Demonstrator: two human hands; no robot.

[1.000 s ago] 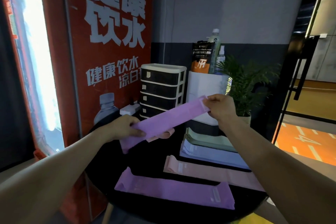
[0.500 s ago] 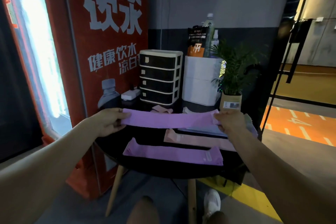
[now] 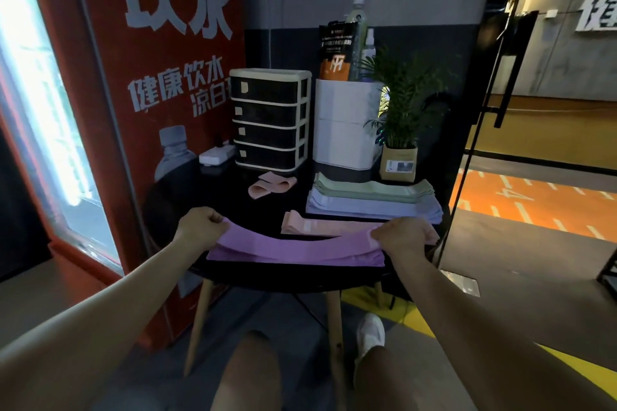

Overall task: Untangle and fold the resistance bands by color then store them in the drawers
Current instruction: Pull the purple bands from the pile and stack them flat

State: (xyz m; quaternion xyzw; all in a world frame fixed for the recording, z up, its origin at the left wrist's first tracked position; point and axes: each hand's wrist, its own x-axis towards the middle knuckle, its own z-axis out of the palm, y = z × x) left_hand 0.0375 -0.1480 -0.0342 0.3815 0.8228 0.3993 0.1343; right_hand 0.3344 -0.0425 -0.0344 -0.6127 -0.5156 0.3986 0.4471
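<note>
A purple band [image 3: 293, 243] is stretched flat between my hands, sagging in the middle onto a second purple band [image 3: 267, 259] that lies at the near edge of the round black table [image 3: 173, 197]. My left hand [image 3: 200, 225] grips its left end, my right hand [image 3: 405, 237] its right end. Behind it lies a flat pink band [image 3: 314, 227]. A loose pink band [image 3: 270, 187] sits in front of the black drawer unit [image 3: 270, 120]. Stacks of green bands [image 3: 370, 188] and lilac bands [image 3: 367, 207] lie at the right.
A red drinks machine [image 3: 160, 77] stands close on the left. Behind the table are a white bin [image 3: 344, 130] with a pouch and bottles on top, a potted plant [image 3: 400, 130] and a white power strip [image 3: 217, 155]. A glass door [image 3: 480, 130] is on the right.
Both hands have lowered the purple band from chest height down onto the purple band on the table. The camera has tilted down, and my knees and a shoe show.
</note>
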